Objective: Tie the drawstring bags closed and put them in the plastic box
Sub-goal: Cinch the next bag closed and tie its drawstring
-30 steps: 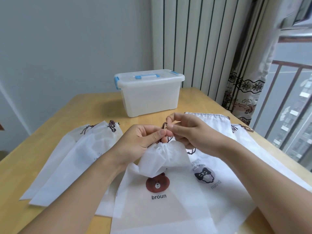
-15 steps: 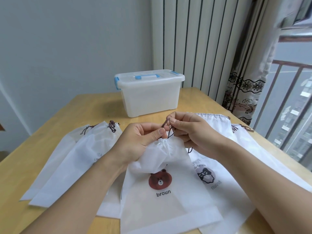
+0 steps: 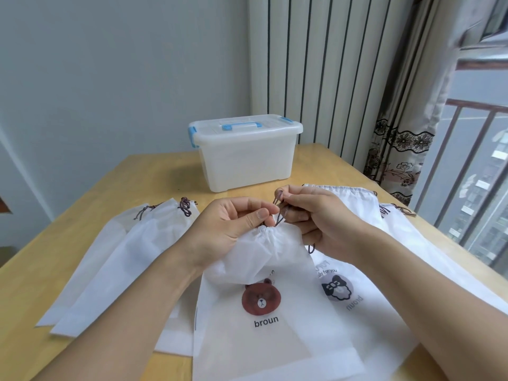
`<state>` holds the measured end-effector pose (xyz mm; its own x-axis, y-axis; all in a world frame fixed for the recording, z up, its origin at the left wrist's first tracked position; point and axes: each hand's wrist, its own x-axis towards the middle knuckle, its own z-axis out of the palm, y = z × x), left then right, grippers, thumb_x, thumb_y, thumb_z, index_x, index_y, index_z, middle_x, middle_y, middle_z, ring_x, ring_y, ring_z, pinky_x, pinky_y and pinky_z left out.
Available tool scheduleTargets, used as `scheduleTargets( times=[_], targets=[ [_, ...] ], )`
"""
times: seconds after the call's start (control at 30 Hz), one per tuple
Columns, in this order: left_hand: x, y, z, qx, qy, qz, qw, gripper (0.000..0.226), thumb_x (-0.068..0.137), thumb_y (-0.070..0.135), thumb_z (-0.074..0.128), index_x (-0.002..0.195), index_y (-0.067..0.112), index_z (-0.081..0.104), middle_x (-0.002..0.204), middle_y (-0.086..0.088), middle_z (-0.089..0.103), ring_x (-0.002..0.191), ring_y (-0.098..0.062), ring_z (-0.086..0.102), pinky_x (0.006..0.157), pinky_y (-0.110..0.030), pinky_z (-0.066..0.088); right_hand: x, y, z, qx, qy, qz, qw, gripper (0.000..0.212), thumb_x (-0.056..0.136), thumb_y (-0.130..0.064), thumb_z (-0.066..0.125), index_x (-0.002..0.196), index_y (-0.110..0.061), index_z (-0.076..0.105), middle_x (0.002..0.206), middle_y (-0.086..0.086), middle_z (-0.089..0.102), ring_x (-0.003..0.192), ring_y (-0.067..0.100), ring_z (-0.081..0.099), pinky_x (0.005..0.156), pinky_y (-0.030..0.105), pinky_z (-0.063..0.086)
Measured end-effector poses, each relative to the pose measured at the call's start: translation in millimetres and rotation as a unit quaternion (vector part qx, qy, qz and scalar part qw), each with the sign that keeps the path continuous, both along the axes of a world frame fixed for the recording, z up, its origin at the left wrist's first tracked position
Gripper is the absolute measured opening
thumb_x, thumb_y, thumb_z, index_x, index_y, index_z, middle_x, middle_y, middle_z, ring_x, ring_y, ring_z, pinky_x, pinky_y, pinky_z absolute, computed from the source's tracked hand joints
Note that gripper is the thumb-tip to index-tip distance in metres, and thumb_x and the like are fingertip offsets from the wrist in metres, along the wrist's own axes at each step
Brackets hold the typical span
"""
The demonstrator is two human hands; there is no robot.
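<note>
A white drawstring bag [image 3: 264,334] printed with a brown bear and "broun" lies in front of me, its mouth gathered tight. My left hand [image 3: 231,226] pinches the gathered neck and the cord at its base. My right hand [image 3: 313,215] holds the dark drawstring [image 3: 279,207], pulled up into a loop above the neck. The translucent plastic box [image 3: 247,158] with a blue handle and clips stands behind, lid shut.
Two tied white bags [image 3: 132,254] lie on the left of the wooden table [image 3: 154,171]. More white bags [image 3: 357,204] with loose mouths lie under and right of my hands. A striped curtain and a window railing stand at the right.
The bag's neck has drawn tighter. My right hand has shifted the cord loop upward slightly while my left hand keeps its pinch on the neck.
</note>
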<state>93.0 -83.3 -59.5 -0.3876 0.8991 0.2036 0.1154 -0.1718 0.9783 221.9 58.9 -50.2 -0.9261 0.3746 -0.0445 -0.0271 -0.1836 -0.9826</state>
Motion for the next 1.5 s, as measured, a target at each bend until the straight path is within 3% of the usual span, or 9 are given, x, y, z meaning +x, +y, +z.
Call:
scheduleTargets(
  times=[0.13, 0.27, 0.37, 0.53, 0.9, 1.03, 1.23, 1.4, 1.5],
  targets=[
    [0, 0, -1, -0.007, 0.001, 0.013, 1.0, 0.021, 0.079, 0.023, 0.064, 0.094, 0.012, 0.073, 0.074, 0.006, 0.073, 0.075, -0.001, 0.067, 0.074, -0.01, 0.049, 1, 2, 1, 0.029, 0.011, -0.008, 0.999, 0.015, 0.105, -0.016, 0.048, 0.095, -0.016, 0.059, 0.06, -0.005, 0.022, 0.044, 0.005, 0.016, 0.035, 0.016, 0.014],
    [-1, -1, 0, -0.004, -0.006, 0.047, 0.999, 0.022, 0.079, 0.025, 0.067, 0.097, 0.015, 0.076, 0.082, 0.003, 0.075, 0.083, -0.003, 0.068, 0.078, -0.011, 0.05, 8, 13, 8, 0.156, 0.075, -0.029, 0.984, 0.026, 0.104, -0.009, 0.05, 0.129, -0.015, 0.057, 0.061, -0.002, 0.027, 0.05, 0.009, 0.021, 0.041, 0.017, 0.019],
    [3, -3, 2, -0.018, -0.02, 0.021, 0.999, 0.032, 0.072, 0.021, 0.077, 0.101, 0.009, 0.075, 0.097, -0.006, 0.077, 0.089, -0.01, 0.07, 0.08, -0.018, 0.054, 10, 5, 10, 0.293, 0.148, 0.001, 0.945, 0.025, 0.104, 0.002, 0.046, 0.125, -0.005, 0.058, 0.066, 0.007, 0.044, 0.054, 0.006, 0.042, 0.049, 0.013, 0.034],
    [13, -1, -2, -0.036, 0.037, 0.039, 0.998, 0.017, 0.08, 0.009, 0.079, 0.096, 0.004, 0.076, 0.098, -0.016, 0.076, 0.091, -0.017, 0.07, 0.092, -0.031, 0.054, 5, -12, 0, 0.448, 0.151, 0.007, 0.881, 0.023, 0.101, -0.005, 0.049, 0.114, -0.015, 0.066, 0.075, 0.002, 0.057, 0.07, 0.034, 0.058, 0.068, 0.05, 0.049],
    [12, 1, -3, -0.053, 0.002, 0.069, 0.996, 0.014, 0.09, 0.018, 0.069, 0.097, 0.01, 0.078, 0.075, 0.002, 0.071, 0.071, -0.006, 0.064, 0.068, -0.016, 0.048, 0, -2, -6, 0.395, 0.15, -0.114, 0.899, 0.008, 0.087, -0.003, 0.076, 0.091, -0.01, 0.079, 0.079, 0.003, 0.077, 0.075, 0.028, 0.074, 0.069, 0.044, 0.06],
    [9, -1, -3, -0.052, 0.029, 0.074, 0.996, 0.012, 0.09, 0.012, 0.07, 0.098, 0.011, 0.078, 0.084, -0.001, 0.076, 0.078, -0.007, 0.068, 0.074, -0.016, 0.051, 0, -2, -9, 0.436, 0.142, -0.123, 0.88, 0.009, 0.086, -0.005, 0.077, 0.091, -0.012, 0.081, 0.08, -0.008, 0.077, 0.071, 0.014, 0.071, 0.062, 0.027, 0.054],
    [9, -1, 0, -0.064, 0.026, 0.096, 0.993, 0.01, 0.089, 0.016, 0.072, 0.093, 0.012, 0.079, 0.078, 0.001, 0.074, 0.071, -0.006, 0.066, 0.069, -0.017, 0.049, -1, -3, -10, 0.484, 0.17, -0.158, 0.844, 0.011, 0.084, -0.008, 0.08, 0.091, -0.017, 0.081, 0.082, -0.01, 0.076, 0.066, 0.01, 0.066, 0.061, 0.025, 0.051],
    [8, 3, 4, -0.036, -0.076, 0.17, 0.982, 0.024, 0.095, 0.019, 0.06, 0.082, 0.008, 0.078, 0.069, -0.003, 0.066, 0.069, -0.011, 0.057, 0.071, -0.021, 0.046, -1, 4, -6, 0.373, 0.122, -0.155, 0.907, 0.002, 0.084, -0.007, 0.08, 0.084, -0.009, 0.081, 0.053, -0.01, 0.06, 0.043, 0.005, 0.04, 0.046, 0.017, 0.032],
    [11, 3, 5, -0.015, -0.086, 0.185, 0.979, 0.028, 0.096, 0.02, 0.057, 0.077, 0.01, 0.075, 0.067, -0.003, 0.065, 0.069, -0.012, 0.057, 0.074, -0.023, 0.045, -4, 3, -11, 0.244, 0.078, -0.108, 0.961, 0.016, 0.079, -0.024, 0.082, 0.085, -0.009, 0.08, 0.059, 0.01, 0.047, 0.048, 0.014, 0.024, 0.048, 0.027, 0.019]
  ],
)
